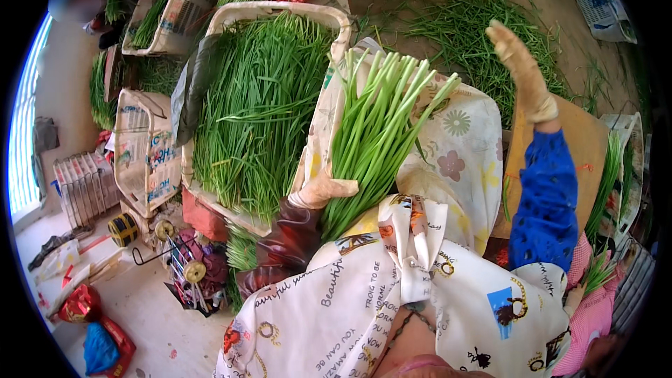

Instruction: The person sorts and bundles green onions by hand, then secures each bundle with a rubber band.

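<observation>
My left hand (323,190), in a tan work glove, wraps round the lower part of a thick bunch of garlic chives (381,126), its thumb lying across the stalks. The bunch slants over my flowered apron (462,133), pale cut ends pointing away from me. Left of it, a large white crate (341,22) is packed with long green chives (262,112). My gloved right hand (523,73) reaches out at the far right with its fingers stretched straight and nothing in it. Below it, a blue sleeve covers my forearm.
Loose green leaves (483,35) are heaped on the floor ahead. A tan board (560,157) stands under my right arm, with a crate of greens (630,126) beyond. More crates (143,147) line the left side. A person's pink checked clothing (595,322) shows at lower right.
</observation>
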The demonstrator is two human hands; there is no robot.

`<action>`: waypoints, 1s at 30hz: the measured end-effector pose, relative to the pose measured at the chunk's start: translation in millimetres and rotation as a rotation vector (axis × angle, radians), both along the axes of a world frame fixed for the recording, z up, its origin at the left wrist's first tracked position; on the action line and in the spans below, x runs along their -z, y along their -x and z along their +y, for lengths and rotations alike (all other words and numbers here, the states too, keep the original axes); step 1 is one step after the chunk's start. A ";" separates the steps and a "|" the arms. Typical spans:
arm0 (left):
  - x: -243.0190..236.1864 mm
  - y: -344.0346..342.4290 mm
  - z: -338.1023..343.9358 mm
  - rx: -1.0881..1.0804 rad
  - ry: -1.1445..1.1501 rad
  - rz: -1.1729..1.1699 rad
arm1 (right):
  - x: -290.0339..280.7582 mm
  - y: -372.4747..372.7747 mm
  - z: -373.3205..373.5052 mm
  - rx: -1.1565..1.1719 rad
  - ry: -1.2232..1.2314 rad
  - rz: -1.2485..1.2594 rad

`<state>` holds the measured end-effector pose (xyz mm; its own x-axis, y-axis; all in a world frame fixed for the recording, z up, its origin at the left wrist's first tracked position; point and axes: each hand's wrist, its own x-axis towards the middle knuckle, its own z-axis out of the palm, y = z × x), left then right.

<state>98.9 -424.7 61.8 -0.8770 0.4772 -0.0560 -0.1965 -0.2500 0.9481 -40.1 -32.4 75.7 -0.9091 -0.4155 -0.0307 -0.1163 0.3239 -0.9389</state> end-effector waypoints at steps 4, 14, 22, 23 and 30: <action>-4.8 -9.2 -10.3 0.099 0.061 -0.524 | -15.6 -37.5 -79.6 0.123 0.456 -0.361; -20.5 2.3 13.1 0.324 0.166 -0.541 | -10.8 -42.2 -148.2 -0.139 0.894 -0.418; -25.3 8.4 12.7 0.395 0.019 -0.799 | -20.3 -28.0 -172.1 -0.235 0.993 -0.567; -27.7 8.3 15.2 0.391 -0.005 -0.817 | -21.2 -28.6 -170.5 -0.210 0.963 -0.563; -50.9 25.0 5.3 0.402 0.234 -0.375 | -88.1 -10.6 -147.3 0.222 0.837 -0.004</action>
<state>73.8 -419.4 112.7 -0.5303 0.7052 -0.4707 -0.5647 0.1203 0.8165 -29.5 -179.7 163.8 -0.9723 -0.1162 0.2028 -0.1285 -0.4589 -0.8792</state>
